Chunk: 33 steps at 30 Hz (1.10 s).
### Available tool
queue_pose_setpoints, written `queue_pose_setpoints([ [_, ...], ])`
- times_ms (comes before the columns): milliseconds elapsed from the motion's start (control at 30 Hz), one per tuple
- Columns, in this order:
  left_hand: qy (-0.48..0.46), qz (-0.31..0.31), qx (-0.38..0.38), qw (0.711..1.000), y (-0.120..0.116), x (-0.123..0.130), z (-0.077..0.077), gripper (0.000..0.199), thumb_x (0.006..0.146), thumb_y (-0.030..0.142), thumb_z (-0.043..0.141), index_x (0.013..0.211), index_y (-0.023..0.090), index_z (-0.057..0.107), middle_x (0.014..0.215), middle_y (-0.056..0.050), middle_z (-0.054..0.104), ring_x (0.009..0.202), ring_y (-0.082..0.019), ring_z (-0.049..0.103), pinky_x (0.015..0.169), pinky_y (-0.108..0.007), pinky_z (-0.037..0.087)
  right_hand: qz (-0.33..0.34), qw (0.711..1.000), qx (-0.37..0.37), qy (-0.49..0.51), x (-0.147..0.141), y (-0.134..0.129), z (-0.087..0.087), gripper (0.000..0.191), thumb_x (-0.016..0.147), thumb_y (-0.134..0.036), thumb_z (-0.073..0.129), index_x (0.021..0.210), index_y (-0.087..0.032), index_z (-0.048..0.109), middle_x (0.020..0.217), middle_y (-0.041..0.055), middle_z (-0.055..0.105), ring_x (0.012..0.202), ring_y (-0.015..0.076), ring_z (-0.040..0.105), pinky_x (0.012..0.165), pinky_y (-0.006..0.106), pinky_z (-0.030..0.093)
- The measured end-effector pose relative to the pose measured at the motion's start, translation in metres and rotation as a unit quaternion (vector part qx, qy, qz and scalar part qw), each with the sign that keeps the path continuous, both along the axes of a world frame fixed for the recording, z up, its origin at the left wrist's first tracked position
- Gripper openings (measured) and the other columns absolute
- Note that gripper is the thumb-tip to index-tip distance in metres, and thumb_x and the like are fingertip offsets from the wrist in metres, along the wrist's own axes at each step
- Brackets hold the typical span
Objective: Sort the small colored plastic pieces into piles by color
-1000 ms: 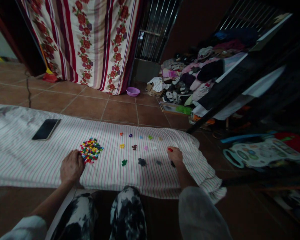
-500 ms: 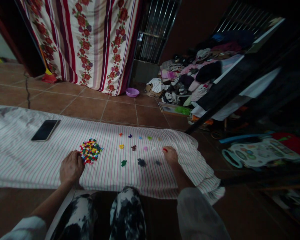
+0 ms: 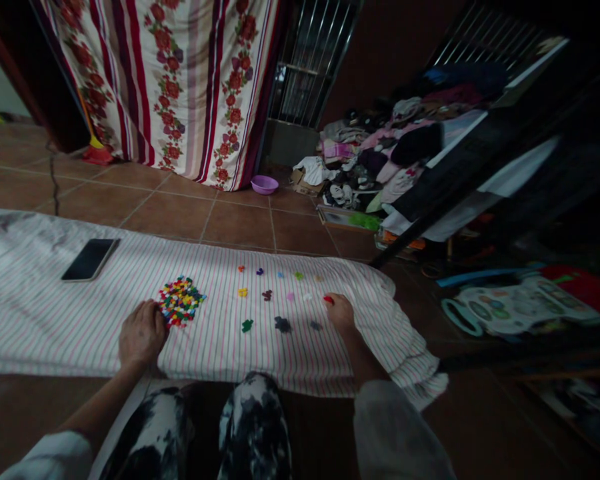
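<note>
My left hand (image 3: 143,331) lies on the striped cloth (image 3: 205,360), fingers stretched out and touching the left edge of a heap of small multicoloured pieces (image 3: 181,303). Farther right, my right hand (image 3: 341,311) has its fingertips pinched at a small red piece (image 3: 329,299), low over the cloth. Small groups sorted by colour lie between the hands in rows: orange (image 3: 241,269), purple (image 3: 260,271), yellow (image 3: 243,293), brown (image 3: 267,295), pink (image 3: 291,297), white (image 3: 307,297), dark green (image 3: 247,325) and dark grey (image 3: 282,325), among several others. The pieces' exact kind is too small to tell.
A phone (image 3: 91,259) lies on the cloth at the left. Beyond are the tiled floor (image 3: 235,223), a purple basin (image 3: 265,185), a floral curtain (image 3: 190,87) and a heap of clothes (image 3: 380,143). A toy panel (image 3: 515,303) stands at the right. My knees (image 3: 255,427) are close in front.
Almost nothing differs. My right hand has shifted very slightly left with its fingertips still at the red piece; my left hand stays by the heap.
</note>
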<state>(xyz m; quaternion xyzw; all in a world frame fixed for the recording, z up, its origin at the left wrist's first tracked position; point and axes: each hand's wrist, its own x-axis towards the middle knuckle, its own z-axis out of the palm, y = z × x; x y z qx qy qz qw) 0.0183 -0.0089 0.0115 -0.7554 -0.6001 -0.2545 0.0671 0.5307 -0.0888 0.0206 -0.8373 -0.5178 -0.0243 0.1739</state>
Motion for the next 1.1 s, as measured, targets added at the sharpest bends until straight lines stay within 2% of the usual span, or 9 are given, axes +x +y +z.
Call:
queue_pose_setpoints([
  [233, -0.007, 0.007, -0.007, 1.0, -0.001, 0.002, 0.003, 0.032, 0.088, 0.028, 0.03, 0.105, 0.013, 0.053, 0.107, -0.015, 0.063, 0.104, -0.026, 0.056, 0.089, -0.039, 0.043, 0.013, 1.0, -0.012, 0.01, 0.001, 0.001, 0.0, 0.03, 0.078, -0.023, 0.051, 0.098, -0.015, 0.07, 0.096, 0.0103, 0.069, 0.095, 0.0212, 0.059, 0.085, 0.029, 0.042],
  [500, -0.01, 0.016, -0.017, 1.0, 0.0, 0.002, -0.001, 0.032, 0.087, 0.029, 0.032, 0.108, 0.014, 0.051, 0.111, -0.014, 0.062, 0.109, -0.026, 0.054, 0.092, -0.039, 0.041, -0.043, 0.999, 0.012, 0.015, 0.002, -0.001, 0.001, 0.033, 0.078, -0.017, 0.044, 0.1, -0.015, 0.069, 0.097, 0.0109, 0.068, 0.094, 0.0204, 0.059, 0.085, 0.031, 0.043],
  [700, -0.018, 0.006, -0.007, 1.0, 0.0, 0.001, 0.0, 0.031, 0.088, 0.027, 0.031, 0.107, 0.013, 0.053, 0.108, -0.015, 0.062, 0.108, -0.026, 0.056, 0.091, -0.039, 0.043, -0.052, 0.995, 0.09, 0.009, -0.018, 0.004, 0.017, 0.033, 0.079, -0.019, 0.041, 0.099, -0.013, 0.068, 0.095, 0.0129, 0.065, 0.088, 0.021, 0.058, 0.085, 0.033, 0.044],
  [800, -0.027, 0.008, -0.004, 1.0, 0.0, 0.001, -0.001, 0.031, 0.087, 0.025, 0.033, 0.107, 0.013, 0.053, 0.109, -0.016, 0.062, 0.109, -0.026, 0.055, 0.092, -0.039, 0.043, -0.018, 0.99, 0.138, 0.036, -0.046, 0.016, 0.029, 0.032, 0.078, -0.023, 0.043, 0.098, -0.015, 0.067, 0.092, 0.0115, 0.064, 0.084, 0.0209, 0.058, 0.081, 0.034, 0.045],
  [933, -0.053, 0.018, -0.007, 0.998, 0.002, 0.001, -0.005, 0.032, 0.087, 0.023, 0.033, 0.109, 0.013, 0.054, 0.114, -0.016, 0.061, 0.113, -0.025, 0.053, 0.097, -0.039, 0.041, 0.096, 0.974, 0.172, 0.113, -0.106, 0.037, 0.041, 0.025, 0.078, -0.027, 0.047, 0.091, -0.018, 0.066, 0.089, 0.0081, 0.064, 0.077, 0.0181, 0.059, 0.075, 0.031, 0.047],
  [1100, -0.083, 0.021, -0.01, 0.996, 0.003, 0.001, -0.01, 0.035, 0.086, 0.021, 0.032, 0.109, 0.009, 0.056, 0.121, -0.019, 0.058, 0.119, -0.025, 0.049, 0.102, -0.04, 0.038, 0.243, 0.942, 0.112, 0.203, -0.2, 0.057, 0.034, 0.019, 0.081, -0.025, 0.048, 0.089, -0.02, 0.065, 0.085, 0.0044, 0.063, 0.074, 0.0153, 0.06, 0.072, 0.028, 0.048],
])
